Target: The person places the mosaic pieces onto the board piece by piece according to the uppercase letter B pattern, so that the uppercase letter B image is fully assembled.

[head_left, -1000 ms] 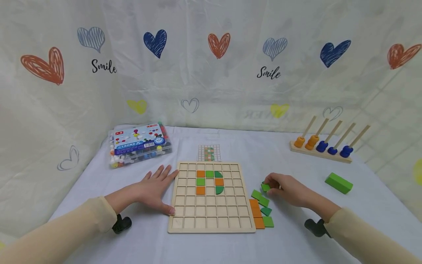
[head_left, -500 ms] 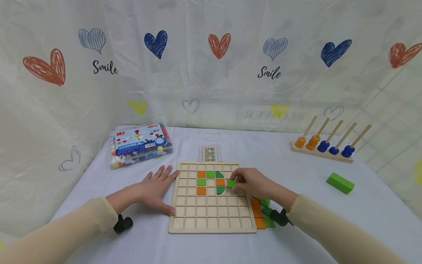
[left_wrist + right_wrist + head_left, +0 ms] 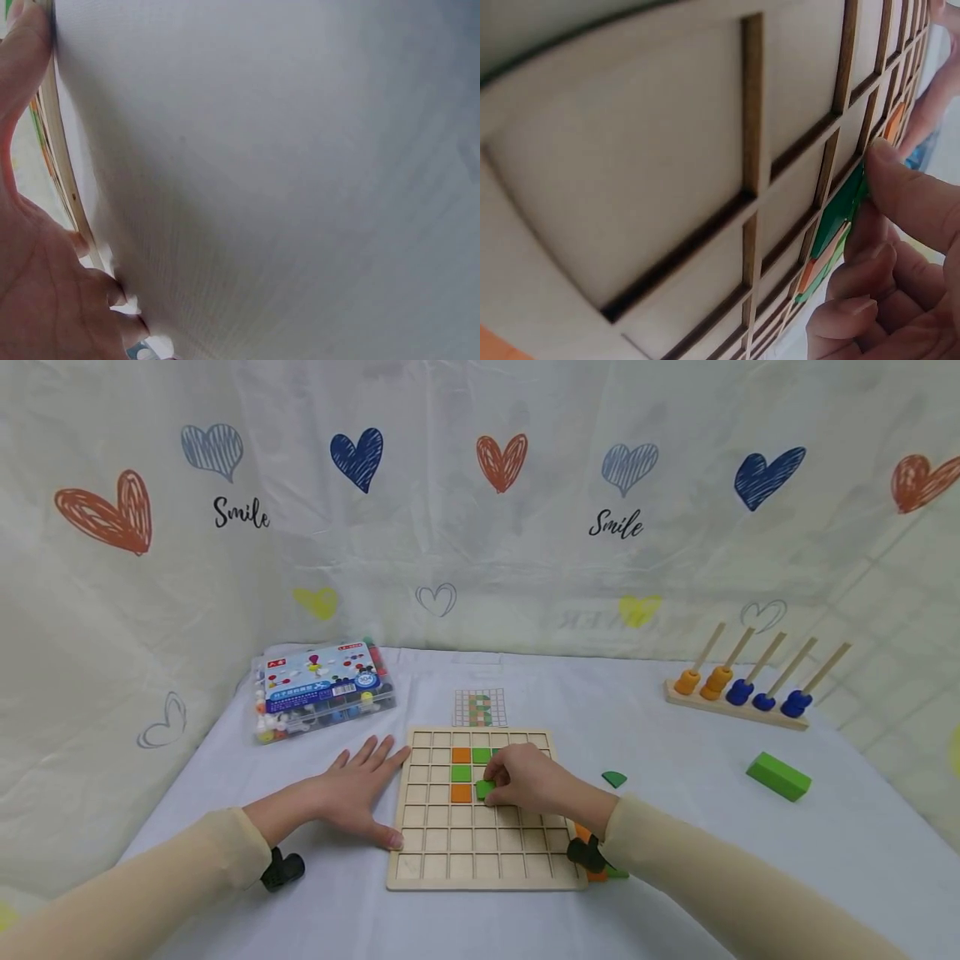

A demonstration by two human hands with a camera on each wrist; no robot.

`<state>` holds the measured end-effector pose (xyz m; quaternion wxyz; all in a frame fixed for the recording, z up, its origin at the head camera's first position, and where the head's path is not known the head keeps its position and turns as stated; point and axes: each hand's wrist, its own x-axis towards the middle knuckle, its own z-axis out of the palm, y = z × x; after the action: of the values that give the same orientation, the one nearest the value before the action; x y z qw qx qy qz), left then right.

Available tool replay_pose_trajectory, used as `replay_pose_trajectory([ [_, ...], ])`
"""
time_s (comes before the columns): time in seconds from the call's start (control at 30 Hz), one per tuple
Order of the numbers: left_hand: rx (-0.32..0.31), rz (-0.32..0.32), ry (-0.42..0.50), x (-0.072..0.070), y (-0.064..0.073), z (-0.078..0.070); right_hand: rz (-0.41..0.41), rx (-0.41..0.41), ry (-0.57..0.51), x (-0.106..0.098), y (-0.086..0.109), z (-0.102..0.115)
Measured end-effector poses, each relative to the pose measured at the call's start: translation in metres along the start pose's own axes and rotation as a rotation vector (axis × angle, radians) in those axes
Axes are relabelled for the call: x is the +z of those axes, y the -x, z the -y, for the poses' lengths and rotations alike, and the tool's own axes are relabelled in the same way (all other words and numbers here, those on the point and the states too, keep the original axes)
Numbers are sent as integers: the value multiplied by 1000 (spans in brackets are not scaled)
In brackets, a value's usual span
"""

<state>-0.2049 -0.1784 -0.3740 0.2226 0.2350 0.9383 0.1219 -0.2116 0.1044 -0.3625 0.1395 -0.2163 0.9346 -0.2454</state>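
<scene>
A wooden grid board [image 3: 487, 885] lies on the white cloth, with orange tiles [image 3: 461, 755] and green tiles [image 3: 461, 773] in its upper cells. My left hand [image 3: 352, 802] is spread flat at its left side, thumb and forefinger touching the edge; the left wrist view shows the same hand [image 3: 45, 292] along the board's rim [image 3: 66, 161]. My right hand [image 3: 534, 781] pinches a green square tile [image 3: 483, 790] over the cell right of the lower orange tile. It covers some tiles in the head view. A dark green rounded tile [image 3: 841, 210] shows beside its fingers in the right wrist view.
A pattern card [image 3: 480, 708] lies behind the board. Loose tiles at the right edge are partly under my right wrist; a dark green quarter-round tile [image 3: 615, 778] lies farther back. A box of colored parts [image 3: 326, 693], a peg stacker [image 3: 738, 702] and a green block [image 3: 778, 777] stand around.
My right hand has taken a green square tile from the loose pile and carried it left over the board to the cell by the lower orange tile. My left hand stays in place.
</scene>
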Motion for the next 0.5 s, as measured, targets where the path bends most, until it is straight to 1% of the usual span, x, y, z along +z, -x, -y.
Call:
replay_pose_trajectory([
  [0.13,4,-2,-5,0,-1,1,-17,9,4,0,0,2],
  [0.3,3,-4,-7,1,-1,1,-18,22,9,2,0,4],
  [0.5,2,-3,-5,2,-2,2,-23,14,38,4,-1,8],
])
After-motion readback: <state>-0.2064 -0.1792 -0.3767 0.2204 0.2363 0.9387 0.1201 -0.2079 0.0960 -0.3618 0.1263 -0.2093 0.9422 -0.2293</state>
